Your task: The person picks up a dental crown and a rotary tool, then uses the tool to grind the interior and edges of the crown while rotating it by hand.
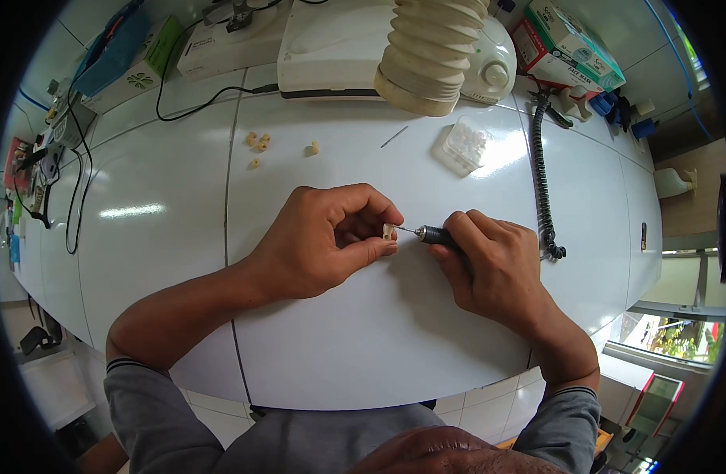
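The left hand [319,241] is curled almost closed, thumb and forefinger pinching a small cream piece [388,231] that sits straight below the ribbed hose [430,51], well apart from it, over the white table [165,213]. The right hand [493,268], below the hose and a little to its right, is wrapped snugly round a dark handpiece [438,235] held like a pen – its thin bur [406,230] points left and touches the cream piece. Both wrists rest on the table.

Just below the hose and slightly right lies a clear plastic box [463,144]. Left of the hose and lower, a few loose cream bits [258,142] are scattered. A black coiled cable [541,174] runs down the table to the right of the hose – ending near the right hand. Directly left of the hose stands a white machine [331,43]
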The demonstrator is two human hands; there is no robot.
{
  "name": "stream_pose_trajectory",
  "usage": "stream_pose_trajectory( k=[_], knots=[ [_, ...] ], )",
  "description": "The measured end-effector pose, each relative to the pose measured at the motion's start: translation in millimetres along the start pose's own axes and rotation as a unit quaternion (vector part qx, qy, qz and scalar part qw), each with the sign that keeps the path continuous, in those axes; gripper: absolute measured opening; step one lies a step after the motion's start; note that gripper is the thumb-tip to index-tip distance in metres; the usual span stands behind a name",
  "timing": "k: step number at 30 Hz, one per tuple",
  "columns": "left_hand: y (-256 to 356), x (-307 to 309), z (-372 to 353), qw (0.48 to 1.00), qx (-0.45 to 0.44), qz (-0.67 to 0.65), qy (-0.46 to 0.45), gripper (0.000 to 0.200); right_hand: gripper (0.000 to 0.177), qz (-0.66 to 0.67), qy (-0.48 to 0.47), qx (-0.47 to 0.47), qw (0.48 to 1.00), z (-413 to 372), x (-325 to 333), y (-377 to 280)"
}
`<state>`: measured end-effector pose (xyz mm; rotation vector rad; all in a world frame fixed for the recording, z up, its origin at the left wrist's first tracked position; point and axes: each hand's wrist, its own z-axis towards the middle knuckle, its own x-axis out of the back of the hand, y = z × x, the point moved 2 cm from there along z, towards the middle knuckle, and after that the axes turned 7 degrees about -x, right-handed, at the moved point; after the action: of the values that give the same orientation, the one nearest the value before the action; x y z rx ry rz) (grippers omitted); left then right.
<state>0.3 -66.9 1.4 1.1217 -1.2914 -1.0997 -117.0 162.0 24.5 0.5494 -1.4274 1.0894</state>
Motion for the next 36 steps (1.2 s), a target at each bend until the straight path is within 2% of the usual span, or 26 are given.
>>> stream_pose_trajectory(
  k=[36],
  knots=[
    [-1.5,-0.1,-0.4,1.0,-0.002,-0.016,-0.017,0.019,0.028,-0.003,0.004,0.003,1.0,-0.3,-0.7,0.4]
  ],
)
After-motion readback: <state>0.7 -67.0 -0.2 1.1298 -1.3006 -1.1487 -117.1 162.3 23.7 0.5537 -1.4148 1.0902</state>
